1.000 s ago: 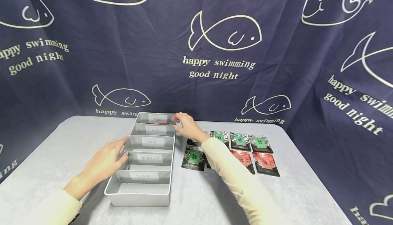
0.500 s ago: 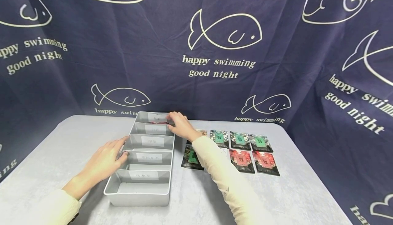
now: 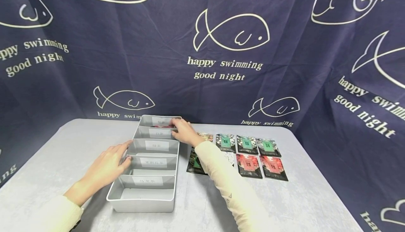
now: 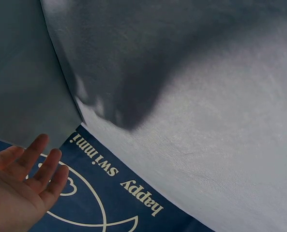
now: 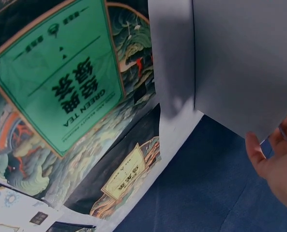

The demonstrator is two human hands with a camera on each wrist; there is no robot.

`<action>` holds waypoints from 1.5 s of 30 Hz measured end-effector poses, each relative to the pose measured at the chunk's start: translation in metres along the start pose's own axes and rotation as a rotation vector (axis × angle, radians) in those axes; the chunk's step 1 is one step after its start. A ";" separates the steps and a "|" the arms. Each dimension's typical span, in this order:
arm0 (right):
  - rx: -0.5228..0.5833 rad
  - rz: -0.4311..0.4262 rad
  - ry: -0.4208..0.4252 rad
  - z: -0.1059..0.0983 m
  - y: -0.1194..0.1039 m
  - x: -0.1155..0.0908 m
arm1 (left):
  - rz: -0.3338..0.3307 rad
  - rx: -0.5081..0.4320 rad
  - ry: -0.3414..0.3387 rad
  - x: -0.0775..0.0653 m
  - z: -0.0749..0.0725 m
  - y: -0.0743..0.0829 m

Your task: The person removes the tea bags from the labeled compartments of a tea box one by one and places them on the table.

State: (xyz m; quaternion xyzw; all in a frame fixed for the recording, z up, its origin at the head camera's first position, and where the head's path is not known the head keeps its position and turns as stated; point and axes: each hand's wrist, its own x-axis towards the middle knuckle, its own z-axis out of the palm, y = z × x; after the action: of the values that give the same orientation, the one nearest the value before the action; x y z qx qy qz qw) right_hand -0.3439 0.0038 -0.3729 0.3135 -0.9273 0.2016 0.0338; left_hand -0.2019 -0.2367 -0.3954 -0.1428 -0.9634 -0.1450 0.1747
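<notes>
A long grey box (image 3: 143,205) with several labelled compartments stands left of the table's middle. My left hand (image 3: 105,165) touches its left rim with fingertips and thumb; in the left wrist view that hand's (image 4: 24,188) fingers look loosely extended. My right hand (image 3: 186,133) reaches over the right rim at the far end. Its fingertips are at the farthest compartment, where a dark red packet (image 3: 162,126) lies partly visible. In the right wrist view, the right hand's (image 5: 281,164) thumb is beside the box's outer wall (image 5: 245,63); its other fingers are largely cut off, and nothing held shows.
Right of the box lie rows of tea packets: green-labelled ones (image 3: 246,144), red ones (image 3: 249,166) and a white one (image 3: 229,157). The right sleeve (image 3: 221,175) partly covers a dark green packet (image 3: 194,165). A yellow-labelled packet (image 5: 126,174) lies behind. A blue curtain (image 3: 227,95) backs the table.
My right hand has moved left from the right rim, its fingertips now farther over the far compartments. The right forearm has shifted left, uncovering the white packet. My left hand has stayed put.
</notes>
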 end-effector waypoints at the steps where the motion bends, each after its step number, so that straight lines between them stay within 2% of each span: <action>1: 0.003 0.004 -0.006 0.000 0.000 0.000 | 0.000 0.000 0.000 0.000 0.000 0.000; 12: 0.010 0.006 0.000 0.002 -0.002 -0.001 | -0.004 0.004 -0.006 0.000 0.000 0.000; 19: 0.054 -0.002 0.027 0.000 -0.002 -0.003 | -0.003 0.003 -0.006 0.000 -0.001 0.001; 28: 0.091 -0.041 0.136 0.000 0.001 -0.002 | -0.010 -0.002 -0.014 0.000 -0.002 0.002; 36: 0.077 -0.072 0.217 -0.001 0.003 -0.002 | -0.008 0.002 -0.009 0.000 -0.001 0.001; 45: 0.124 -0.075 0.272 -0.001 0.007 -0.002 | -0.007 0.001 -0.014 0.000 -0.001 0.001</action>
State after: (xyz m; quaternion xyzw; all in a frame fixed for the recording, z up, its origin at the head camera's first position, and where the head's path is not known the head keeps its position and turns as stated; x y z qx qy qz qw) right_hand -0.3468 0.0106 -0.3746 0.3192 -0.8875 0.2979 0.1473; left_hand -0.2010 -0.2358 -0.3939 -0.1402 -0.9651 -0.1444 0.1674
